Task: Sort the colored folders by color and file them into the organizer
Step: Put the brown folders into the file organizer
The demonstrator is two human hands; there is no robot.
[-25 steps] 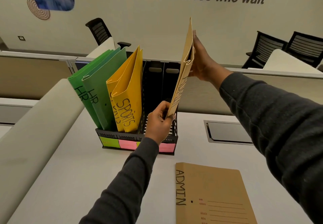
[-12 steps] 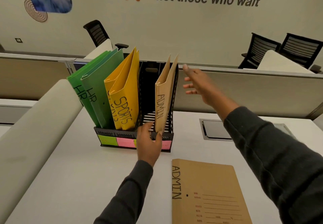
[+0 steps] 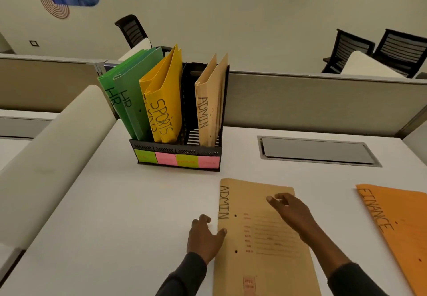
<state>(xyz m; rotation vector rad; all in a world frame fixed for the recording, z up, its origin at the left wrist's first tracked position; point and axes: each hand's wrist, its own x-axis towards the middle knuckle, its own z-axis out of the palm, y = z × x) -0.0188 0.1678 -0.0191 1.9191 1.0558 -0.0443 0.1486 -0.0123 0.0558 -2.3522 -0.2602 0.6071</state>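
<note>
left hand (image 3: 203,238) and right hand (image 3: 291,212) dropped, loose-fingered, to the flat admin folder (image 3: 265,268).

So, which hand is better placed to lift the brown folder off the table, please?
Probably the left hand: its thumb lies on the edge of the brown folder; the right hand is over its flat cover.

Black slotted organizer (image 3: 178,152) upright on counter (image 3: 115,203). Two green HR folders (image 3: 129,101) in leftmost slot, two yellow SPORTS folders (image 3: 166,101) next, upright tan ADMIN folder (image 3: 209,106) rightmost. Flat tan ADMIN folder (image 3: 261,261) in front; orange FINANCE folder (image 3: 402,221) flat, far right.
</note>
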